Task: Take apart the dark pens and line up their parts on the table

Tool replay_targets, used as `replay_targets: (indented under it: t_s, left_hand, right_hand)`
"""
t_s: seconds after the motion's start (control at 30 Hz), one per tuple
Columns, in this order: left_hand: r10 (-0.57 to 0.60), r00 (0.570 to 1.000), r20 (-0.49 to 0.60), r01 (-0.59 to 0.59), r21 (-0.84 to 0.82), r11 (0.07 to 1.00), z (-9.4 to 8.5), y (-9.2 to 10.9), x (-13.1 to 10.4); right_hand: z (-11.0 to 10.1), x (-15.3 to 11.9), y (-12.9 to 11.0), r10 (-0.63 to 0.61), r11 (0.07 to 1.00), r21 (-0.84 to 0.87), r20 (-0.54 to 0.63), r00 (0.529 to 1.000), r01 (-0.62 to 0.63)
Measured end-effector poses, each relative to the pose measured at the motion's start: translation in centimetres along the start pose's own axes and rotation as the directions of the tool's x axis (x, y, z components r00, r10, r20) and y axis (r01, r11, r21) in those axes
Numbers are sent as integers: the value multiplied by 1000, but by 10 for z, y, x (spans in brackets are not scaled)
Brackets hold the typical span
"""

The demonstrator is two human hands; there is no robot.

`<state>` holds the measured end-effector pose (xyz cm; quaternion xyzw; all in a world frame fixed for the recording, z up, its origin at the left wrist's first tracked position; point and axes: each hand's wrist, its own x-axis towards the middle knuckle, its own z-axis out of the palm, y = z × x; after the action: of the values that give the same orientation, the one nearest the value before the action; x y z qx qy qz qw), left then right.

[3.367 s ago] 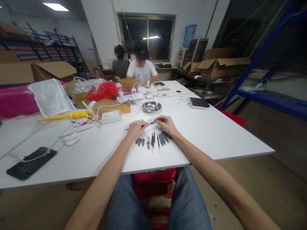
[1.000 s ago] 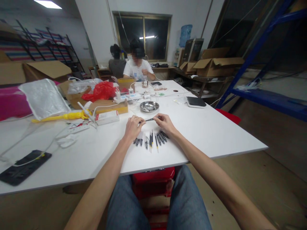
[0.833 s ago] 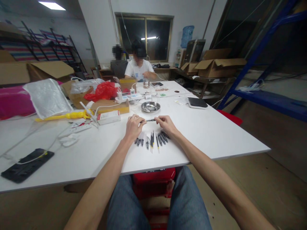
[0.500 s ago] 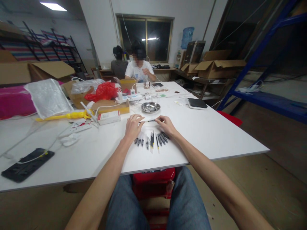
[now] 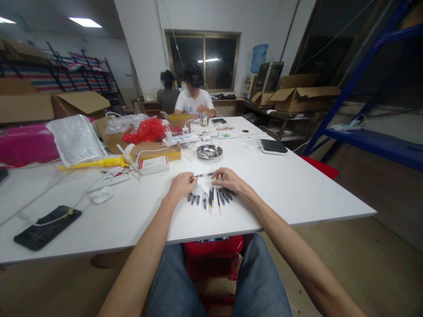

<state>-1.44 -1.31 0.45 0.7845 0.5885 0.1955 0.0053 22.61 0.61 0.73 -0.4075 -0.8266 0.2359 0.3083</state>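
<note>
A slim pen [image 5: 205,175] with dark ends and a paler middle lies level between my hands, just above the white table. My left hand [image 5: 181,186] is closed around its left end. The thumb and fingertips of my right hand [image 5: 228,180] pinch the other end. Fanned out below are several clear pen barrels with dark tips [image 5: 197,196], several black refills with yellow ends [image 5: 210,199], and several dark pen pieces [image 5: 226,194] partly under my right hand. Beyond my hands sits a shiny round metal dish [image 5: 209,152].
A white-and-red box [image 5: 153,165], a yellow object [image 5: 99,163], cables and a black power strip [image 5: 48,227] lie to the left. A black-topped flat device [image 5: 273,146] is at the right. A person in a white shirt [image 5: 194,101] sits across the table [image 5: 297,189].
The view has tilted up slightly, so the scene sits lower. My left fingers have curled in more around the pen. The loose pen parts stay in place.
</note>
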Motion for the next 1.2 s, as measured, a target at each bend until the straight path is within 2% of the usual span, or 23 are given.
replay_targets:
  t_s: [0.17,0.37,0.5,0.67,0.8,0.9,0.97,1.03,1.1,1.2]
  left_hand:
    - [10,999,47,-12,35,999,-1,-1,0]
    - [41,997,73,-44,50,998,-1,-3,-1]
    - [42,997,62,-45,36,998,1,-3,1]
    - [26,999,36,-28,54,998,2,-4,2]
    - [-27,1000,-7,28,81,996,-2,-3,3]
    - [-3,999,-51,3,-4,1000,-5,1,3]
    - [40,996,-84,-49,-109,993,-5,4,4]
    - [77,990,-119,-100,-204,974,-5,6,4]
    - [99,983,-157,-136,-253,958,-4,8,5]
    - [119,971,-209,-173,-265,948,-3,9,6]
  right_hand:
    - [0,-6,-2,18,989,-146,120,993,-1]
    - [2,-14,-16,57,944,-330,175,983,4]
    - [3,-15,-18,83,936,-351,183,980,-14]
    - [3,-14,-14,69,955,-297,176,982,-14]
    - [3,-11,-11,96,987,-142,142,985,-76]
    - [1,-7,-8,80,978,186,105,991,-99]
    - [0,-5,-6,110,890,435,82,991,-135]
    - [-3,-4,-4,185,784,596,39,982,-171]
    - [-6,-3,-1,281,712,680,-46,959,-176]
    - [-8,-3,3,427,633,758,-176,887,-155]
